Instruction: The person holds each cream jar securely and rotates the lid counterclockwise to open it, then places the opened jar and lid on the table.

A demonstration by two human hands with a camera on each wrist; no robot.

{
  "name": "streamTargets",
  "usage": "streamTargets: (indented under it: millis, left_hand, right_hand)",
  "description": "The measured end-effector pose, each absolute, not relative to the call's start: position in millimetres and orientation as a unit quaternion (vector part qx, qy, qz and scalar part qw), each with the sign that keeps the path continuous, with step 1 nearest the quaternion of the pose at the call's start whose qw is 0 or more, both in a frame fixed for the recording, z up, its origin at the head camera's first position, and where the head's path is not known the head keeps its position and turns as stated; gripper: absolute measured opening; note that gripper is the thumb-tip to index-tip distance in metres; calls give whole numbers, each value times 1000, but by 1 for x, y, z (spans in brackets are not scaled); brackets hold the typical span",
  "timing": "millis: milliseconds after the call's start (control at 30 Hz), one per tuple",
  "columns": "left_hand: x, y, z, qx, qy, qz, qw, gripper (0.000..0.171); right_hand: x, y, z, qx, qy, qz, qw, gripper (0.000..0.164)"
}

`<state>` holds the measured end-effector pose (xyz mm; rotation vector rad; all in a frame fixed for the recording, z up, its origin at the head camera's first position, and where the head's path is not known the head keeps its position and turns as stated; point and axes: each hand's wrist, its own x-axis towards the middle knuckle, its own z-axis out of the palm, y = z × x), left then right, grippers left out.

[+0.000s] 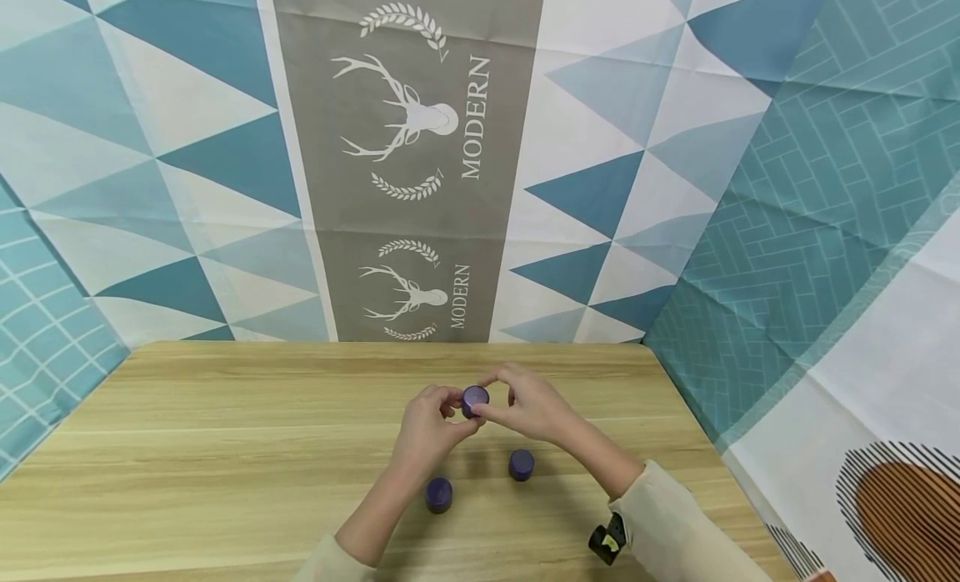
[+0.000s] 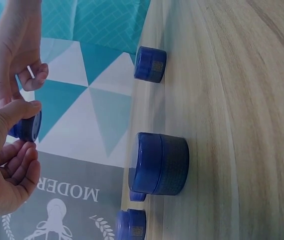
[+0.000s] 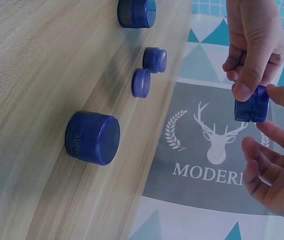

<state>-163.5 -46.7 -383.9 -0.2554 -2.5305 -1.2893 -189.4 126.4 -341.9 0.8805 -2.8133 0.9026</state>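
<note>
A small round purple-blue jar is held up over the table between both hands. My left hand pinches it from the left with thumb and fingers. From the other side, my right hand grips it between thumb and forefinger. In the right wrist view, a seam runs round the held jar. Below the hands, a similar jar stands by the left forearm and another jar by the right one. Farther back, the right wrist view shows a smaller jar beside a shorter round blue piece.
The wooden table reaches back to a patterned cloth with deer heads and triangles. A teal and white cloth hangs along the right side. A black device sits at the right sleeve.
</note>
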Motion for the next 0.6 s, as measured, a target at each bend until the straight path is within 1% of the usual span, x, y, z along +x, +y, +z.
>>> streamTargets:
  millis: [100, 233, 467, 600]
  left_hand:
    - [-164, -46, -384, -90, -878, -447, 145, 30]
    - [-164, -46, -384, -88, -879, -446, 145, 29]
    - [-164, -47, -384, -82, -878, -451, 141, 30]
    - [-164, -47, -385, -82, -877, -451, 141, 30]
  right_hand:
    - [-190, 126, -342, 293, -911, 288, 25, 33]
    - [-190, 126, -343, 308, -911, 275, 21, 35]
    - [-189, 125, -341, 293, -913, 283, 18, 45]
    - [-189, 125, -341, 278, -914, 295, 25, 41]
